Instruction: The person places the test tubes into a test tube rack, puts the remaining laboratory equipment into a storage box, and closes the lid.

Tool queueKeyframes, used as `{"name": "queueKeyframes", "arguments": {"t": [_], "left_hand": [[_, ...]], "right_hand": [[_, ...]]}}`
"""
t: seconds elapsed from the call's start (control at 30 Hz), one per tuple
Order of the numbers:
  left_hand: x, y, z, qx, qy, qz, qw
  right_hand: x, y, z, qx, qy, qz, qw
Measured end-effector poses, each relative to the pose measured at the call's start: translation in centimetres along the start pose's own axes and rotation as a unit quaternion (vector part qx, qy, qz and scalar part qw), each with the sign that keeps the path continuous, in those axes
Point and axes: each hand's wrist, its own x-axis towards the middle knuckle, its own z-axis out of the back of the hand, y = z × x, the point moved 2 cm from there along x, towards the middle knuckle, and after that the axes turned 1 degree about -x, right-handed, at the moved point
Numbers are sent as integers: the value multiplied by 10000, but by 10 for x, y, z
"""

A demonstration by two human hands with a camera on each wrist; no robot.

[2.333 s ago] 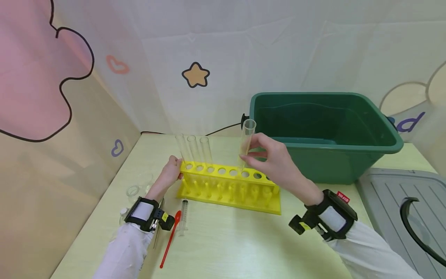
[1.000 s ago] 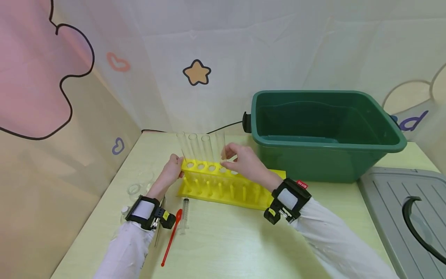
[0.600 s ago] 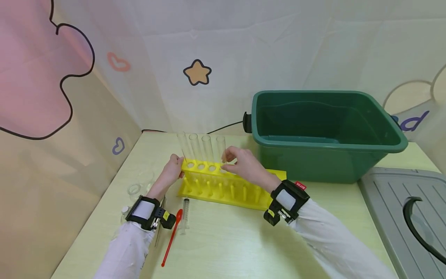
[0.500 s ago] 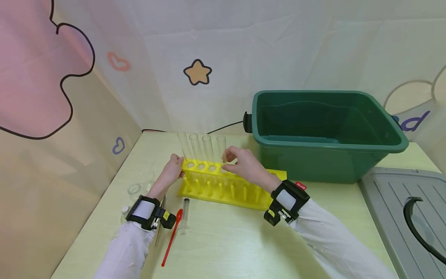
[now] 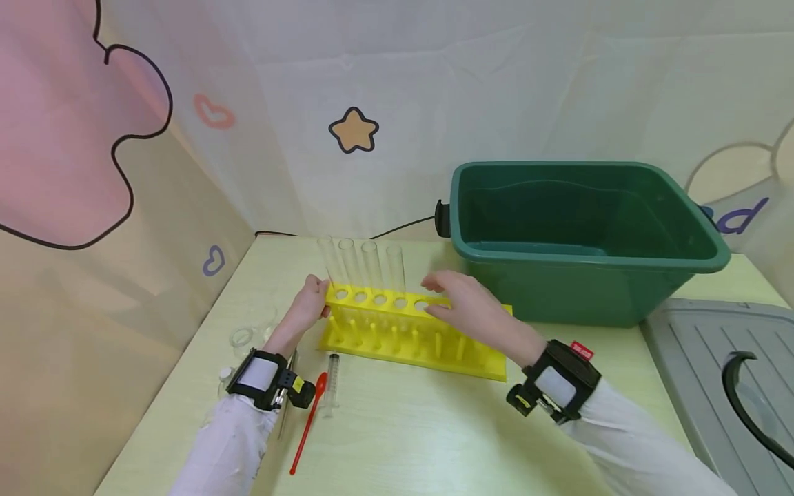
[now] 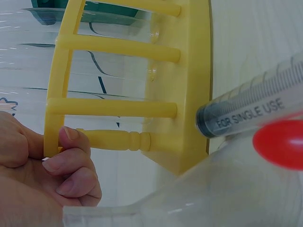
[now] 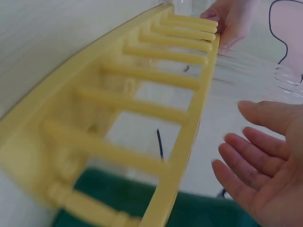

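My left hand (image 5: 308, 303) grips the left end of the yellow test tube rack's (image 5: 412, 359) top bar; in the left wrist view its fingers (image 6: 75, 163) curl round that bar. Several clear glass test tubes (image 5: 372, 265) stand side by side in the rack's left holes, leaning slightly. My right hand (image 5: 471, 308), just right of the rightmost test tube (image 5: 395, 267), hovers at the rack's top with nothing in it. The right wrist view shows this hand's fingers (image 7: 251, 156) loosely bent and apart from the thumb, beside the top bar.
A large green bin (image 5: 595, 293) stands behind the rack's right end. A grey ridged panel (image 5: 707, 365) lies at right. In front of the rack's left end are a syringe (image 5: 332, 382) and a red spoon (image 5: 307, 427). Clear glassware (image 5: 240, 337) lies beside my left forearm.
My right hand carried a test tube left and lowered it into the hole beside the others. It has since let go and drawn back to the right. The left hand kept its grip.
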Motion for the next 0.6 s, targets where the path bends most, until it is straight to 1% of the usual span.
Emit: {"name": "queueKeyframes", "arguments": {"t": [0.1, 0.2, 0.27, 0.3, 0.33, 0.47, 0.5, 0.53, 0.6], "left_hand": [[-1, 0, -2, 19, -7, 48, 10000], [0, 0, -2, 31, -14, 39, 10000], [1, 2, -2, 23, -27, 32, 10000], [3, 5, -2, 18, -41, -139, 9999], [3, 6, -2, 24, -45, -148, 9999], [2, 6, -1, 25, -21, -53, 10000], [0, 5, 0, 30, -29, -3, 10000], [-3, 2, 0, 60, -22, 196, 9998], [-7, -2, 1, 155, -18, 205, 9997]], "right_hand": [[-22, -8, 8, -687, -155, 118, 9974], [-40, -20, 12, -1059, -253, 43, 9940], [-48, -29, 14, -1129, -296, -60, 9931], [-52, -34, 14, -1171, -319, -105, 9925], [-55, -37, 15, -1202, -339, -143, 9921], [-61, -49, 16, -1327, -454, -146, 9900], [-61, -51, 16, -1352, -474, -125, 9896], [-61, -53, 16, -1368, -489, -99, 9893], [-62, -56, 15, -1378, -508, -47, 9891]]}}
